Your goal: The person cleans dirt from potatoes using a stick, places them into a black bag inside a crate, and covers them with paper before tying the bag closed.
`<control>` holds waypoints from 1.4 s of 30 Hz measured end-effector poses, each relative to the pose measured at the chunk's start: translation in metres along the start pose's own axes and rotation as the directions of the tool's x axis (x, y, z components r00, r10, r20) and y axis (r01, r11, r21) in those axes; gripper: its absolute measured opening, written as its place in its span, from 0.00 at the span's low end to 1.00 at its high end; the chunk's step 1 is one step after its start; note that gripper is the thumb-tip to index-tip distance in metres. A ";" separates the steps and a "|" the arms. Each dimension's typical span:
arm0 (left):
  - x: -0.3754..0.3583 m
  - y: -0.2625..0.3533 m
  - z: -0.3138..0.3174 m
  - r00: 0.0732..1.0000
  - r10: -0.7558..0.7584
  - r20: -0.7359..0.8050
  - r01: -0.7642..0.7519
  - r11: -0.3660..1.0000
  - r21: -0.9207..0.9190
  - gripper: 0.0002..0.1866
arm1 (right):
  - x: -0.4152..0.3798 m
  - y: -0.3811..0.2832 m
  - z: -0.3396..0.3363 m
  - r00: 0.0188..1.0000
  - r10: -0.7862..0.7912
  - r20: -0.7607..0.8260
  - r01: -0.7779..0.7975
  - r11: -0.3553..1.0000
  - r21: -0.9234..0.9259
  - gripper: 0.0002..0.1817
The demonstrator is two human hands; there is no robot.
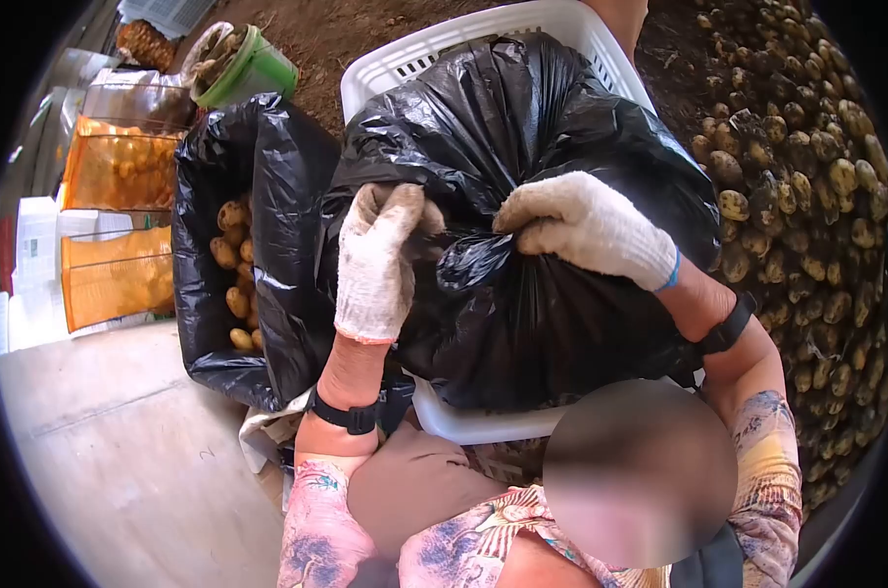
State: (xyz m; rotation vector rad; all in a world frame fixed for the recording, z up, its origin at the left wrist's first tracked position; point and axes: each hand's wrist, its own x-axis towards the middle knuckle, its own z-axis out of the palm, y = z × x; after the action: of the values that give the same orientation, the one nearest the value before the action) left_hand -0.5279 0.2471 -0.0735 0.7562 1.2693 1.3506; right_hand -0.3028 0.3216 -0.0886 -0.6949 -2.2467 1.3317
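Observation:
A full black plastic bag (522,127) sits in a white plastic basket (483,24) in front of me. Its top is gathered into a twisted neck (468,257) at the middle. My left hand (375,260), in a white knit glove, grips the bag's gathered plastic on the left side of the neck. My right hand (586,230), also gloved, is closed on the plastic just right of the neck. Both wrists wear black bands below floral sleeves. The bag's contents are hidden.
To the left stands a second black bag (258,167), open, with potatoes (233,255) inside. A large heap of potatoes (816,196) fills the right side. A green bucket (258,69) and orange mesh sacks (116,167) stand at the left, above a concrete floor (120,461).

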 end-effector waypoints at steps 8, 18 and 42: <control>-0.018 0.005 0.037 0.843 0.375 0.386 -0.535 0.664 0.523 0.08 | 0.005 -0.007 0.020 0.991 0.088 -0.100 -0.116 0.938 -0.327 0.13; -0.014 -0.016 0.036 0.383 0.355 0.853 -0.899 -0.067 0.432 0.10 | 0.001 -0.006 -0.008 0.892 0.429 0.145 -0.442 0.757 0.482 0.14; 0.018 -0.011 0.028 0.840 0.192 0.507 -0.524 0.525 0.671 0.20 | -0.007 -0.005 0.017 0.929 -0.100 -0.356 -0.065 0.903 -0.425 0.13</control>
State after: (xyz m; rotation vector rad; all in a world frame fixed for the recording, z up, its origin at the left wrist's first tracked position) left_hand -0.5029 0.2696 -0.0815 1.9309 1.4228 0.8032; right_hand -0.3087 0.3039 -0.0927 -0.9803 -2.2285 0.6144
